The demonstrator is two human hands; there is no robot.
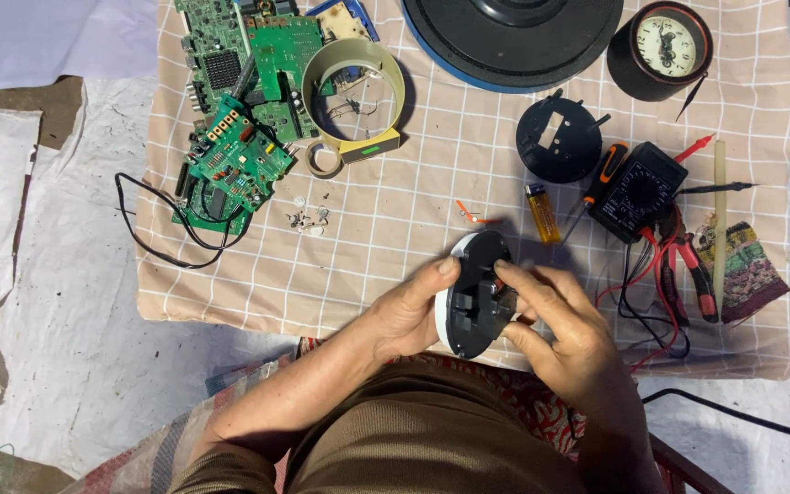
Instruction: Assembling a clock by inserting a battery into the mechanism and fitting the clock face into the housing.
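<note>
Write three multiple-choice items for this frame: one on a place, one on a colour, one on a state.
1. Where does the small yellow lighter lie?
A. left of the black multimeter
B. on the green circuit boards
C. inside the beige plastic ring

2. What colour is the checked cloth?
A. blue
B. beige
C. black

3. How is the round black-and-white disc-shaped part held?
A. lying untouched
B. by one hand only
C. by both hands

Answers: 1 A, the lighter lies on the cloth just left of the meter. 2 B, beige with white lines. 3 C, the left hand grips its edge while the right hand fingers its middle.
</note>
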